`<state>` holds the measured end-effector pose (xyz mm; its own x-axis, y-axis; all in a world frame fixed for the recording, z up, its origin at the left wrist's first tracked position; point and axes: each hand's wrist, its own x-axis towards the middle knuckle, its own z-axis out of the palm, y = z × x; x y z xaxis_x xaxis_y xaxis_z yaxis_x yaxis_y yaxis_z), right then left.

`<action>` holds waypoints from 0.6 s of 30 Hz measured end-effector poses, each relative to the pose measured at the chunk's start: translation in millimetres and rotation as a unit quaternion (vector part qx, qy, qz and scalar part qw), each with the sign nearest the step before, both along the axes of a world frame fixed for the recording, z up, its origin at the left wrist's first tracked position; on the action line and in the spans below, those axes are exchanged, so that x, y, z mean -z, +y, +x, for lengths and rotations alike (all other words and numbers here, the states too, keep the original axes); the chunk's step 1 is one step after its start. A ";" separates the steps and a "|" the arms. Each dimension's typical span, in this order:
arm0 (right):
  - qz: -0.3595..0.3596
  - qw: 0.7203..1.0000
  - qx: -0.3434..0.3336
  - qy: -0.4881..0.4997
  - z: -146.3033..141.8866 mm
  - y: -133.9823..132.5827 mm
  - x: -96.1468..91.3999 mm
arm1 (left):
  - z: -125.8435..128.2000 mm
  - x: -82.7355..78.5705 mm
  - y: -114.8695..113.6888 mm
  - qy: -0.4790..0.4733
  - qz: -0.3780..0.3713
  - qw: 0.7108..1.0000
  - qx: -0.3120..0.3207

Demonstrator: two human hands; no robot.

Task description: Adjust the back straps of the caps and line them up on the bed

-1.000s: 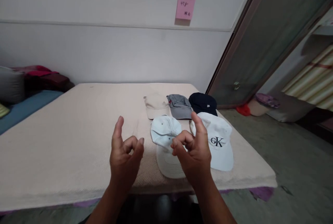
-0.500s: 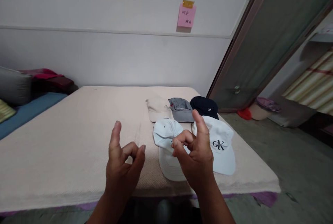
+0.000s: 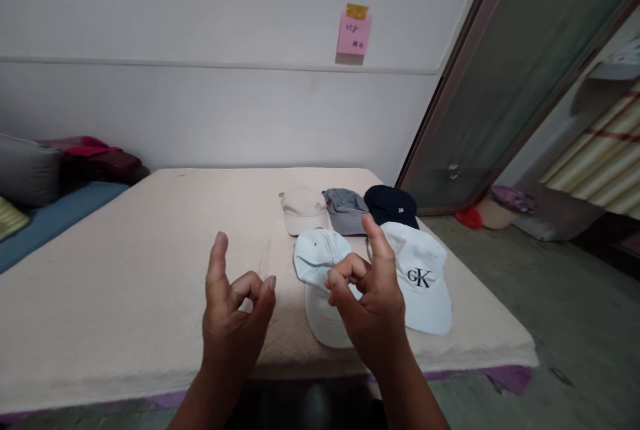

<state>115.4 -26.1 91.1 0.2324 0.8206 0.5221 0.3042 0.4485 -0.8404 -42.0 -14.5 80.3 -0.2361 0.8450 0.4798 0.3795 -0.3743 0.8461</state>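
My left hand (image 3: 233,313) is raised over the cream bedcover, thumb and index fingertips pressed into a ring with nothing between them. My right hand (image 3: 373,297) makes the same ring in front of a pale blue cap (image 3: 320,250), hiding part of its brim. Touching neither hand, a white cap (image 3: 430,303) with a dark "CK"-like monogram lies to the right. Behind these are a beige cap (image 3: 303,207), a grey cap (image 3: 345,207) and a navy cap (image 3: 390,203) in a row.
The caps lie on a bed with a cream cover (image 3: 125,270). A pink note (image 3: 354,35) is taped to the white wall behind. At left are a grey cushion (image 3: 27,167) and a blue mat (image 3: 65,217). A sliding door (image 3: 465,117) stands at right.
Both hands keep the same pose and have shifted very slightly left in the picture. The view has tilted a little; the caps have not moved.
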 end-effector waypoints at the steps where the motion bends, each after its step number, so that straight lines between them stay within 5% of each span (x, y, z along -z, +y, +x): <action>1: -0.001 1.000 0.000 0.002 -0.1 -0.1 0.4 | 0.3 -0.3 -0.3 -0.001 -0.003 1.000 0.005; 5: -0.014 1.000 -0.001 0.007 -0.5 3.4 4.7 | 0.3 2.0 1.5 -0.050 -0.026 0.998 0.016; 9: -0.079 0.996 0.005 -0.030 0.2 17.4 21.6 | -4.0 21.6 17.6 -0.123 -0.093 0.985 0.078; 13: -0.162 0.979 -0.006 -0.122 6.0 33.7 56.5 | -7.8 54.1 40.2 -0.105 -0.169 0.971 0.129; 18: -0.186 0.962 0.074 -0.186 21.9 42.8 101.9 | -8.1 78.3 51.2 -0.048 -0.232 0.951 0.200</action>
<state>137.3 16.7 -10.8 0.2148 0.9392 0.2679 0.6527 0.0660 -0.7547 -50.1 36.6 2.0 0.1254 0.9917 0.0265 0.1978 -0.0512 0.9789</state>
